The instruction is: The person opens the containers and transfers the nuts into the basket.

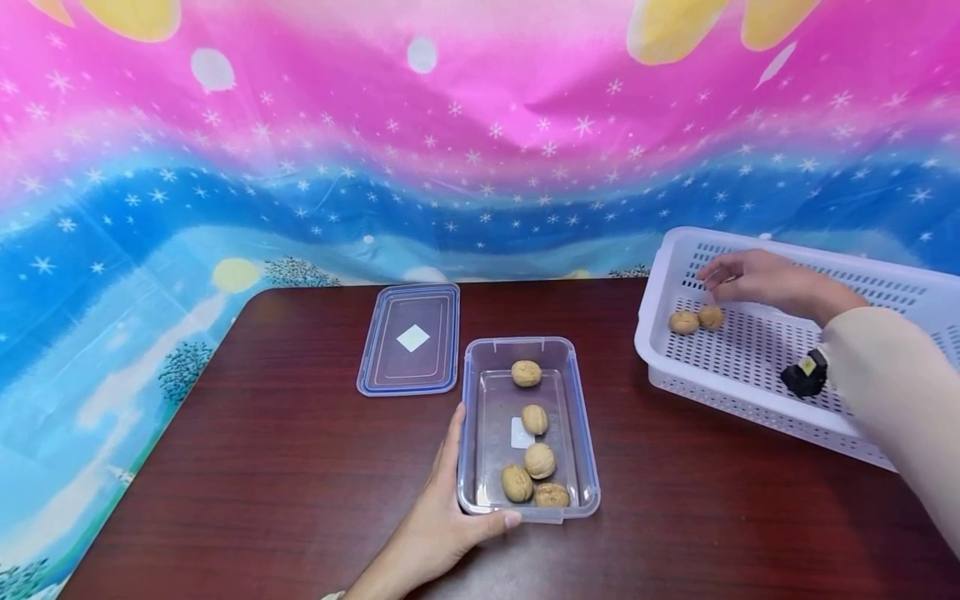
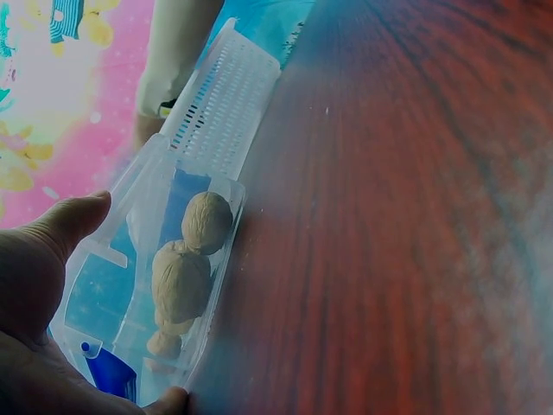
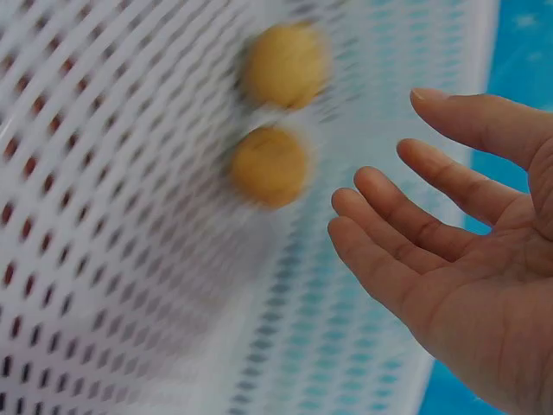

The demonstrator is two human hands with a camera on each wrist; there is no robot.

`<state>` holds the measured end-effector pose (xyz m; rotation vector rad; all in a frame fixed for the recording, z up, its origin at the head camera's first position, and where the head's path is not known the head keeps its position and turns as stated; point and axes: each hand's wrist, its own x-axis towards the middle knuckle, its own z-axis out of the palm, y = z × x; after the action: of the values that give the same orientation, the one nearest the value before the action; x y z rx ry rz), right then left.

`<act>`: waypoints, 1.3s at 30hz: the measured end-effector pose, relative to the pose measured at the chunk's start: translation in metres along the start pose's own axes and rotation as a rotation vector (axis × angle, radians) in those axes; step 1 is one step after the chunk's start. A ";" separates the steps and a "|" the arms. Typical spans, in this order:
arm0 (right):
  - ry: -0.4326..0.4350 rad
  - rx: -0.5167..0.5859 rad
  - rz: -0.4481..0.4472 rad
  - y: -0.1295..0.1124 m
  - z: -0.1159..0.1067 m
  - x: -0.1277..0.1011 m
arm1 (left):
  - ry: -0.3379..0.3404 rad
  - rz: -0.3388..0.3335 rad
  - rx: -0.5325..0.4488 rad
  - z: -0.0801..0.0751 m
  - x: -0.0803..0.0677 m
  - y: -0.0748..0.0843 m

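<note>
A clear plastic box (image 1: 471, 467) with a blue rim stands on the dark wooden table (image 1: 285, 467) and holds several walnuts (image 1: 538, 460). My left hand (image 1: 442, 521) grips its near left corner, thumb along the front edge; the left wrist view shows the box (image 2: 104, 259) with walnuts (image 2: 206, 221) inside. My right hand (image 1: 742, 277) hovers open over the white perforated basket (image 1: 757, 342), just above two walnuts (image 1: 696, 320). In the right wrist view the fingers (image 3: 406, 225) are spread beside the two walnuts (image 3: 270, 164), apart from them.
The box's lid (image 1: 410, 337) lies flat on the table behind and left of the box. A colourful cloth backdrop (image 1: 375, 150) hangs behind the table. A black wrist camera (image 1: 804, 373) sits on my right sleeve.
</note>
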<state>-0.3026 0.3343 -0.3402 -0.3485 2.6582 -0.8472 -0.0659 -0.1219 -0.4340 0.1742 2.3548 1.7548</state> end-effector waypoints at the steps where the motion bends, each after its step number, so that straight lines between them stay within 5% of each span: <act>1: 0.016 -0.012 -0.011 -0.006 -0.001 -0.002 | 0.001 0.000 -0.001 0.000 0.000 0.000; 9: 0.078 -0.032 -0.042 -0.056 -0.004 -0.021 | 0.003 -0.013 -0.002 0.000 0.000 0.000; 20: 0.132 -0.024 -0.167 -0.111 0.021 -0.043 | 0.011 -0.024 -0.007 0.001 0.000 0.000; 30: 0.018 -0.017 -0.324 -0.134 0.052 -0.057 | 0.010 -0.006 -0.018 0.001 0.005 0.002; 39: -0.165 0.129 -0.430 -0.148 0.097 -0.052 | 0.003 -0.028 -0.013 0.001 0.006 0.003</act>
<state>-0.1987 0.1843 -0.3143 -0.9359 2.3946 -1.0546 -0.0713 -0.1191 -0.4322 0.1363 2.3356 1.7591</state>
